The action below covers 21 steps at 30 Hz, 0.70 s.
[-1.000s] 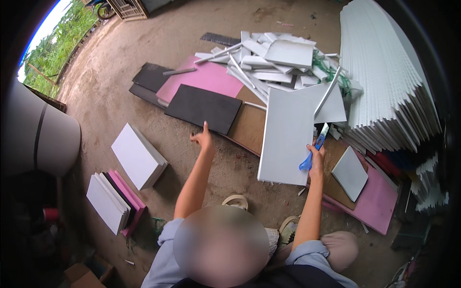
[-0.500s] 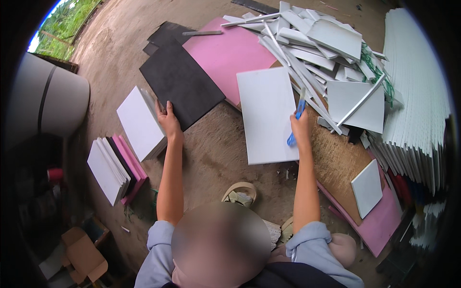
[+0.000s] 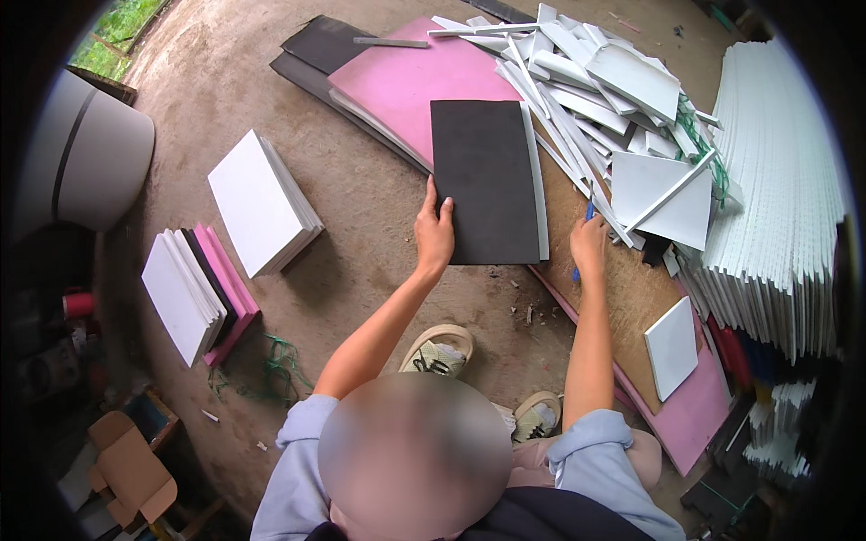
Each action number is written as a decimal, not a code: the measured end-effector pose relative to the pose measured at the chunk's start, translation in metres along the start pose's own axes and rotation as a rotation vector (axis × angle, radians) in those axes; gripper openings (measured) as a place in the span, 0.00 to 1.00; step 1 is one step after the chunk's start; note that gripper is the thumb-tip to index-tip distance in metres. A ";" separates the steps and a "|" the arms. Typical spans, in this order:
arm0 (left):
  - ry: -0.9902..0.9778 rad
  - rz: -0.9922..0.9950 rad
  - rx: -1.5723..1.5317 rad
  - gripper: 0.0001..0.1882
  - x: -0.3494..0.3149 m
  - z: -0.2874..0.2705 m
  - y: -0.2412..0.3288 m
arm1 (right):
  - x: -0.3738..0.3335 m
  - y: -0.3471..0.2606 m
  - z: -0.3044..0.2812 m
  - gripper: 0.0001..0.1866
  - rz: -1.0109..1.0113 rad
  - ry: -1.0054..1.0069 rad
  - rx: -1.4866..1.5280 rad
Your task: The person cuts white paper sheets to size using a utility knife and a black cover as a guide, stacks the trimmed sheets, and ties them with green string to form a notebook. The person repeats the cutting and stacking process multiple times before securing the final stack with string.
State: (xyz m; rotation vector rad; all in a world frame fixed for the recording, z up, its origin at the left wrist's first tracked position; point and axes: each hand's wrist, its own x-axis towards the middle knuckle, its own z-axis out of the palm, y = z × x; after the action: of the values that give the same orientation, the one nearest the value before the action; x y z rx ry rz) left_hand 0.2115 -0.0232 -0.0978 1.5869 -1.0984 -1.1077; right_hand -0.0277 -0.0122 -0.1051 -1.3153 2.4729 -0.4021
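My left hand (image 3: 435, 233) grips the lower left edge of a black foam sheet (image 3: 487, 180), thumb on top. This sheet lies over a white sheet (image 3: 539, 212), of which only a strip shows along the right side. Closed round a blue utility knife (image 3: 589, 212), my right hand (image 3: 588, 245) is just right of the two sheets, over a brown wooden board (image 3: 645, 320). A large pink sheet (image 3: 415, 77) lies beyond the black sheet, on more dark sheets (image 3: 311, 77).
Offcut white strips (image 3: 577, 99) are heaped at the far right, beside a tall stack of white sheets (image 3: 767, 180). A white panel stack (image 3: 257, 198) and a row of white, black and pink panels (image 3: 185, 298) stand left. Green string (image 3: 275, 370) lies on the floor.
My left hand has carried the black sheet rightward from beside the white panel stack onto the white sheet. My right hand, with the knife, has shifted slightly right.
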 end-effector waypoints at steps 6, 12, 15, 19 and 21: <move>0.039 0.153 0.358 0.28 -0.005 0.014 0.009 | -0.011 -0.024 -0.005 0.17 -0.375 0.298 -0.129; -0.027 0.247 0.457 0.31 0.010 0.003 -0.002 | -0.013 -0.072 0.009 0.14 -0.309 -0.065 0.288; -0.082 0.274 0.472 0.33 0.015 0.000 -0.002 | -0.013 -0.070 0.020 0.21 -0.266 -0.058 0.252; -0.145 0.267 0.463 0.36 0.021 -0.005 -0.001 | 0.000 -0.056 0.029 0.28 -0.223 -0.103 0.335; -0.204 0.270 0.463 0.38 0.025 -0.003 -0.001 | 0.016 -0.036 0.036 0.29 -0.216 -0.144 0.455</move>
State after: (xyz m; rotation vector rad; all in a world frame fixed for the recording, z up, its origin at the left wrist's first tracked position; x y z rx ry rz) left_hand 0.2198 -0.0462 -0.1027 1.6265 -1.7473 -0.8860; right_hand 0.0055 -0.0484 -0.1264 -1.3551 1.9703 -0.8328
